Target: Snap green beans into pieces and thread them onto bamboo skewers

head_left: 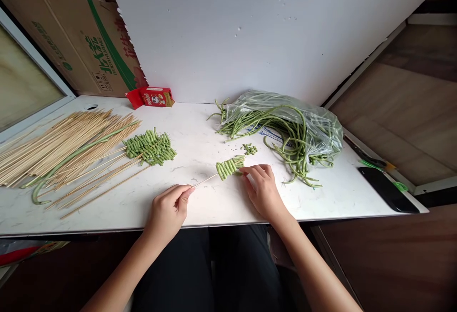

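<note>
My left hand (170, 208) is closed around the bare lower end of a thin wooden skewer (205, 180). Cut long bean pieces (228, 167) are threaded side by side along its far part. At that far end, the bent fingers of my right hand (262, 189) pinch the bean pieces; the fingertips are partly hidden. Just beyond lies a small heap of bean scraps (249, 149). To the left, several finished bean skewers (150, 146) are stacked with their sticks pointing toward me.
A big spread of bare bamboo skewers (67, 143) covers the left side, with a whole long bean (76, 157) across it. A clear plastic bag (317, 121) spills long beans (285, 131) at right. A red box (157, 97), black phone (387, 189) and cardboard box (76, 40) edge the white table (117, 216).
</note>
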### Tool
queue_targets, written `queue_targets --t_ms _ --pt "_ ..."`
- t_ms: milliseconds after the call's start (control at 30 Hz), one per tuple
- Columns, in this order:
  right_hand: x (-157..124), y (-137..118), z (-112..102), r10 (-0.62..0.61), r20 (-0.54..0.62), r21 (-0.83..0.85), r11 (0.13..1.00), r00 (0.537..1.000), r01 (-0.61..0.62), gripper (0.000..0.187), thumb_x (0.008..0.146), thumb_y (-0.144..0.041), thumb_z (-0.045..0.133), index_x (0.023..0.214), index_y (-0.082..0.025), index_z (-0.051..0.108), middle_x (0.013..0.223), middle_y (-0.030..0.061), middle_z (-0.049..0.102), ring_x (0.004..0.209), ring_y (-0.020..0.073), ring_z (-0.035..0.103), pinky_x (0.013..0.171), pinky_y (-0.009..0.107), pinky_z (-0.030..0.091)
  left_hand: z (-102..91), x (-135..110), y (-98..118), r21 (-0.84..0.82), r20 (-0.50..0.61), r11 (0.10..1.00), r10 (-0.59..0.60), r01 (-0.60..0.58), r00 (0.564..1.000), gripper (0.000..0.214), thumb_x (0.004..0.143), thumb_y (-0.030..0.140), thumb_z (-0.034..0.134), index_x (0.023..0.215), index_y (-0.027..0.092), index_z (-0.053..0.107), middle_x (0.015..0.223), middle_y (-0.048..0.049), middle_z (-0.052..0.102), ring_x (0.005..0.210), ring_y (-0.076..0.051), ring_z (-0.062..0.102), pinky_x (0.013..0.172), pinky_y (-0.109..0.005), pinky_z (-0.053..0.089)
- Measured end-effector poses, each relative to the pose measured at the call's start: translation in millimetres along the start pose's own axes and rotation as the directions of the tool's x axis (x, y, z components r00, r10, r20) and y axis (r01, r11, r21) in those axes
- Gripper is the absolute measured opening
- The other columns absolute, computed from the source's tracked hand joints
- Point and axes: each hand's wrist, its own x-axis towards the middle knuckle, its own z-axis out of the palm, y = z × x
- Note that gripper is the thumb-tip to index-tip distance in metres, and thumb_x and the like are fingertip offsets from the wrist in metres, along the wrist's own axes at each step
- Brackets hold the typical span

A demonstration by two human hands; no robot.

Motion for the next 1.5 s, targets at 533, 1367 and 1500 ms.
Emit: queue_targets --t_ms 533,1367,1500 --pt "-0.6 6.1 6.6 0.020 -0.021 0.003 1.000 1.000 -0.020 0.024 0.106 -0.024 0.052 0.115 -0.024 0.074 0.103 0.0128 0.070 0.097 0.0325 0.055 0.086 0.049 0.052 1.0 -0.1 2.7 -0.017 0.028 1.000 0.022 -0.021 0.999 0.019 0.105 0.022 0.057 0.100 0.018 0.075 0.092 -0.0067 0.079 0.078 -0.017 0.074 0.070 -0.026 0.057" --pt "1.2 0.3 2.2 0.556 0.055 0.815 0.455 0.829 -0.359 0.036 0.089 -0.049 0.080 0.113 -0.022 0.080 0.120 0.0109 0.080 0.096 0.0253 0.074 0.086 0.039 0.060 4.4 -5.0 -0.8 0.022 0.033 0.994 0.110 -0.111 0.993 0.014 0.105 0.019 0.058 0.106 0.020 0.072 0.089 -0.0045 0.076 0.075 -0.016 0.072 0.070 -0.025 0.054" --pt "1.4 1.8 4.3 0.571 0.046 0.857 0.400 0.819 -0.326 0.039 0.084 -0.046 0.087 0.113 -0.021 0.080 0.115 0.0111 0.081 0.101 0.0271 0.075 0.090 0.042 0.062 4.4 -4.2 -1.0 0.028 0.033 0.991 0.128 -0.129 0.991 0.014 0.105 0.018 0.058 0.105 0.019 0.072 0.089 -0.0036 0.076 0.076 -0.015 0.072 0.072 -0.024 0.054"
